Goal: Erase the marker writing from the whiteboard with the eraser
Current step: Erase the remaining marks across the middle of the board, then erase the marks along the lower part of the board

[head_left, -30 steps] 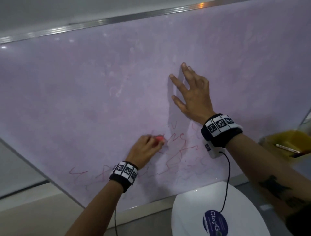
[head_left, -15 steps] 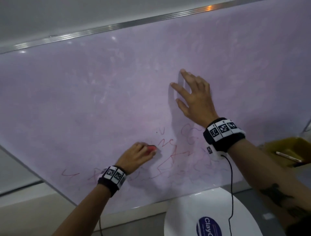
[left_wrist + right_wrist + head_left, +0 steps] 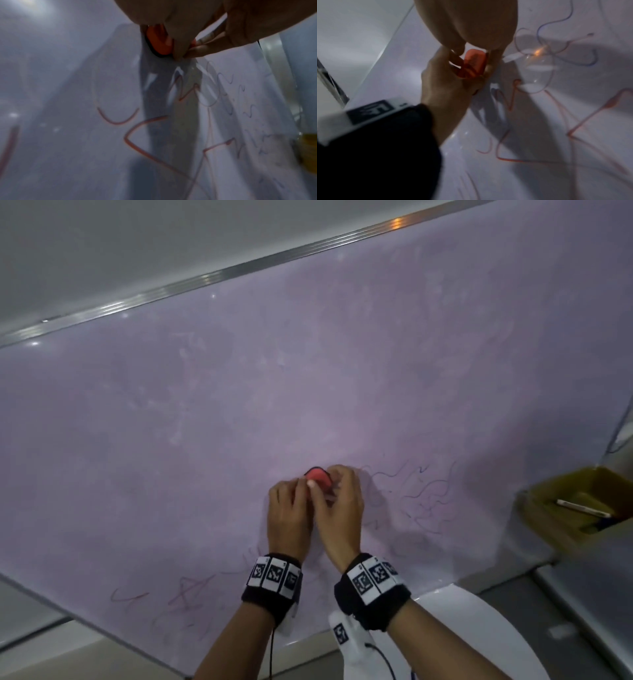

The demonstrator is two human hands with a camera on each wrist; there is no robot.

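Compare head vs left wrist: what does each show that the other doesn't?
Head only: both wristbands, the whiteboard's top frame, the yellow tray with a pen at the right, and the left hand and right hand whole.
Left wrist only: the red strokes below the hands close up, sharp enough to trace.
Both: the red eraser gripped by both hands at the whiteboard, with writing left.

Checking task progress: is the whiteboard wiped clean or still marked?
Still marked. Red strokes remain on the whiteboard left of the wrists, blue squiggles to the right of the eraser.
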